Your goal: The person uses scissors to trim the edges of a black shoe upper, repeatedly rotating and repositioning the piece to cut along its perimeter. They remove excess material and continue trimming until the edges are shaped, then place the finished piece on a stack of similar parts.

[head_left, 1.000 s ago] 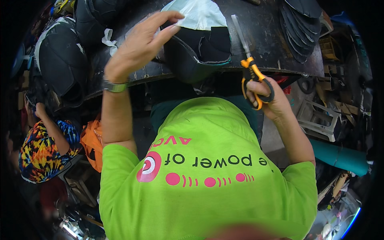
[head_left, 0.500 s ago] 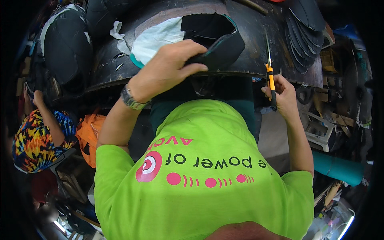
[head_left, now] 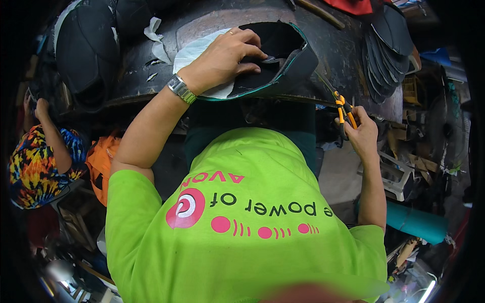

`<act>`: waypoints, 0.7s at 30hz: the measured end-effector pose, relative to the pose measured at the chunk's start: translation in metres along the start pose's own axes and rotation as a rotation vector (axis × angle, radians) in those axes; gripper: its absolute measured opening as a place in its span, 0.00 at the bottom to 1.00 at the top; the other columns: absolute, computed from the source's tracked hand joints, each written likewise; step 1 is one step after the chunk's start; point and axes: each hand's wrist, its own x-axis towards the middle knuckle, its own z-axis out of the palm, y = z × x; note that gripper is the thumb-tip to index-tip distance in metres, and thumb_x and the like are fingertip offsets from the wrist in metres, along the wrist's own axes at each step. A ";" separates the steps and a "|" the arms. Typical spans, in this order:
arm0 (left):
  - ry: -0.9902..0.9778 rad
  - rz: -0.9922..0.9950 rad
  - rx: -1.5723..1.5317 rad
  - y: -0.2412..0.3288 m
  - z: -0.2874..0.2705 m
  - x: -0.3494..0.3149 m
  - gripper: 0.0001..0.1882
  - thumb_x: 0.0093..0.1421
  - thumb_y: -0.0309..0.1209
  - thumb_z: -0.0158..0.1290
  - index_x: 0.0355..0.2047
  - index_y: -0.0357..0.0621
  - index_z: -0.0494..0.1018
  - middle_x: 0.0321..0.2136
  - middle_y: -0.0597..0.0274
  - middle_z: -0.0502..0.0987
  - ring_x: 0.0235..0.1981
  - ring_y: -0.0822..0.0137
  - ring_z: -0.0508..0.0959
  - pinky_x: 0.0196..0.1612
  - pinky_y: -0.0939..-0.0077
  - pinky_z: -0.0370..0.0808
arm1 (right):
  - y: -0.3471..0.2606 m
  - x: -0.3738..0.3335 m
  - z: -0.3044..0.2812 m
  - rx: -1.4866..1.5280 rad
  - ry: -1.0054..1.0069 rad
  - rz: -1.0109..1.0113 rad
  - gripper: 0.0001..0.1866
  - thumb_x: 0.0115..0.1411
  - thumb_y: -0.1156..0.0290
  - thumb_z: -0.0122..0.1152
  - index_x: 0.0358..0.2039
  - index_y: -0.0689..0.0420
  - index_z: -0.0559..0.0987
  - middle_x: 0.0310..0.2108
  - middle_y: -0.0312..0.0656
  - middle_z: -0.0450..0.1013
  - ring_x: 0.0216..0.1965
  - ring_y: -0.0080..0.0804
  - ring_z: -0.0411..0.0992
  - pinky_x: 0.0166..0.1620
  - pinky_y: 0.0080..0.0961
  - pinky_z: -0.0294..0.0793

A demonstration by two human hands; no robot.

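Observation:
On the dark table in front of me lies a hollow black padded piece (head_left: pixel 302 63) with a teal edge and white lining cloth (head_left: pixel 191 53). My left hand (head_left: pixel 230 56), a metal watch on its wrist, reaches into its opening. The fingers pinch a dark fold of the inner material, and the hand covers part of the white cloth. At the table's front edge, my right hand (head_left: pixel 365 132) holds a pair of scissors (head_left: pixel 341 108) by black and orange handles. Their blades point up and left toward the piece's right side, and the handles are slightly spread.
Stacked black curved panels (head_left: pixel 386 55) sit at the table's right. Large black padded forms (head_left: pixel 87 55) stand on the left, with a white cloth scrap (head_left: pixel 157 40) nearby. A wooden-handled tool (head_left: pixel 321 12) lies at the back. Another person in a multicoloured shirt (head_left: pixel 43 164) works at far left.
My left hand has moved from the piece's near rim into its opening, which has turned further toward me. The scissors have tilted leftward and their handles have spread.

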 end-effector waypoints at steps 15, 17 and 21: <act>-0.189 0.010 -0.026 0.006 -0.014 0.029 0.17 0.51 0.31 0.66 0.42 0.43 0.79 0.39 0.57 0.77 0.42 0.54 0.79 0.45 0.63 0.76 | 0.016 0.020 -0.002 -0.170 0.123 -0.295 0.18 0.44 0.68 0.69 0.37 0.57 0.77 0.30 0.42 0.76 0.31 0.42 0.69 0.42 0.33 0.65; -0.149 -0.009 -0.110 0.001 -0.010 0.030 0.15 0.52 0.32 0.65 0.40 0.46 0.80 0.38 0.59 0.77 0.40 0.55 0.80 0.43 0.63 0.77 | 0.016 0.019 0.000 -0.132 0.116 -0.327 0.19 0.44 0.67 0.70 0.37 0.57 0.77 0.31 0.41 0.76 0.32 0.41 0.69 0.42 0.33 0.65; 0.034 0.031 -0.001 -0.002 0.008 0.025 0.12 0.56 0.38 0.63 0.39 0.51 0.81 0.37 0.64 0.78 0.38 0.59 0.81 0.40 0.64 0.77 | 0.011 0.024 0.009 -0.078 0.083 -0.351 0.22 0.42 0.66 0.72 0.39 0.58 0.77 0.34 0.40 0.75 0.35 0.41 0.66 0.44 0.33 0.64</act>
